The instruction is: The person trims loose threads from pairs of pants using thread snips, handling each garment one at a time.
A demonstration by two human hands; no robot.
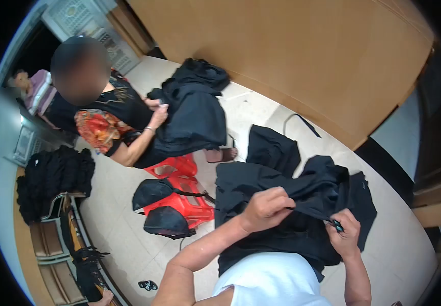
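A black garment (281, 224) is spread over my lap and hangs down towards the floor. My left hand (269, 209) is closed in a pinch on its cloth near the middle. To the right, my right hand (345, 229) is closed around a small black-and-teal tool (338, 225), perhaps thread snips; its blades are not clear. The same hand is up against the garment, and a dark strip of its cloth stretches between my two hands. More black cloth (272, 149) lies just beyond my lap.
A red plastic stool (187, 204) with black bags on it stands to the left. Further off, a seated person (128, 127) handles a black garment (195, 117). Black cloth is heaped (55, 181) beside brown seats (47, 238). A wooden panel (291, 56) borders the floor.
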